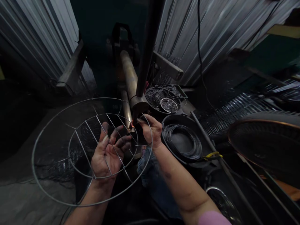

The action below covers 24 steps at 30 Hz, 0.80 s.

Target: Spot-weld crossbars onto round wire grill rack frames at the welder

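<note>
A round wire rack (pixel 91 178), made of an outer ring, a smaller inner ring and parallel cross wires, lies tilted across both hands. My left hand (pixel 109 156) is palm up under the inner ring, its fingers partly curled around the cross wires and bearing the rack. On the right, my right hand (pixel 151 129) pinches at the rack's edge, with the outer ring crossing its fingers; the exact pinch point is hidden. Just left of those fingertips, a small orange glow shows where the upper electrode (pixel 135 117) meets the lower brass-coloured arm (pixel 127 109) of a spot welder.
The welder's thick upper arm (pixel 131 73) and a dark upright bar (pixel 150 40) stand ahead. To the right are a bowl of loose wire (pixel 156 95), a pan holding a wire coil (pixel 182 140), and a large dark round disc (pixel 264 140). A cable (pixel 200 56) hangs behind.
</note>
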Each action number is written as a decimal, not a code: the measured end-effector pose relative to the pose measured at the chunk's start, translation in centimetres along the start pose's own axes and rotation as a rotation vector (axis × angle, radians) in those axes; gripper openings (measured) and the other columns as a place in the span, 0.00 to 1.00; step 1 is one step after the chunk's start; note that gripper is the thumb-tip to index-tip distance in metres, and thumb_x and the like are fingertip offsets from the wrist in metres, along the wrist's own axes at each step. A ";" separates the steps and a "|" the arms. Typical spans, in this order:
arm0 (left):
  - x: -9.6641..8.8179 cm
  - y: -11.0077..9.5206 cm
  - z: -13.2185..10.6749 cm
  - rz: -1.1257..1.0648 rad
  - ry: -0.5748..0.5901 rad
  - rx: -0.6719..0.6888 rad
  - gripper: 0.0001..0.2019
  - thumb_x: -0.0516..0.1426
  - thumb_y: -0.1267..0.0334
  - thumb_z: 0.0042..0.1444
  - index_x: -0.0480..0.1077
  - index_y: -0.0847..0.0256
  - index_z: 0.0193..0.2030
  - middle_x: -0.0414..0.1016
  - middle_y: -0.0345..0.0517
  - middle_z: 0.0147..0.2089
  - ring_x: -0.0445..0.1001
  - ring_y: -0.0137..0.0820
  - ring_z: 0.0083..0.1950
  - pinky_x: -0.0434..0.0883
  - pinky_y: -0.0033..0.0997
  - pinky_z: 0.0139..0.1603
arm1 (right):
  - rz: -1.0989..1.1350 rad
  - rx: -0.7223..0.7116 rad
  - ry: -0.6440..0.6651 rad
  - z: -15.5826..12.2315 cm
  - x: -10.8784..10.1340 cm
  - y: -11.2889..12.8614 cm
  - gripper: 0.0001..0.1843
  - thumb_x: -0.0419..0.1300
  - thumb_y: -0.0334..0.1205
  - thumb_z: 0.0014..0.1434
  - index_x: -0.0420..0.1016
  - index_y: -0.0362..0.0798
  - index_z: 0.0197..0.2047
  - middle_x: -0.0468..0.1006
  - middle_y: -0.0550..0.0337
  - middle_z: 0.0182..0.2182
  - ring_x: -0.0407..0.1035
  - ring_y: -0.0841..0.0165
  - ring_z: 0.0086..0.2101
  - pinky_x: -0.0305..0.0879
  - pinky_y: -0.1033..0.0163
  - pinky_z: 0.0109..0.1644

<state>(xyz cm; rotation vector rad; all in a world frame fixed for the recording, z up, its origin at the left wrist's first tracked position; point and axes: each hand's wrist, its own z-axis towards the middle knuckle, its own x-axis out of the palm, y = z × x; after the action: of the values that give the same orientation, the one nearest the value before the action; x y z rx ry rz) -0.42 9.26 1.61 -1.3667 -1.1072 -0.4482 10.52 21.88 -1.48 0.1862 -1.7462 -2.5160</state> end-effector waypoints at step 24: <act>-2.1 1.0 1.9 -0.013 0.136 0.190 0.35 0.69 0.70 0.37 0.69 0.49 0.55 0.74 0.39 0.47 0.72 0.35 0.51 0.71 0.34 0.53 | 0.314 0.095 -0.115 -1.4 0.7 1.8 0.08 0.67 0.42 0.47 0.79 0.47 0.29 0.74 0.63 0.26 0.66 0.70 0.28 0.64 0.65 0.35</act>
<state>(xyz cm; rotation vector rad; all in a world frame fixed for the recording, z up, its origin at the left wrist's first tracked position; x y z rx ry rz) -1.27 10.51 -0.94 -1.1464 -1.0199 -0.4275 10.04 19.87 -0.28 -0.2155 -1.7754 -2.2614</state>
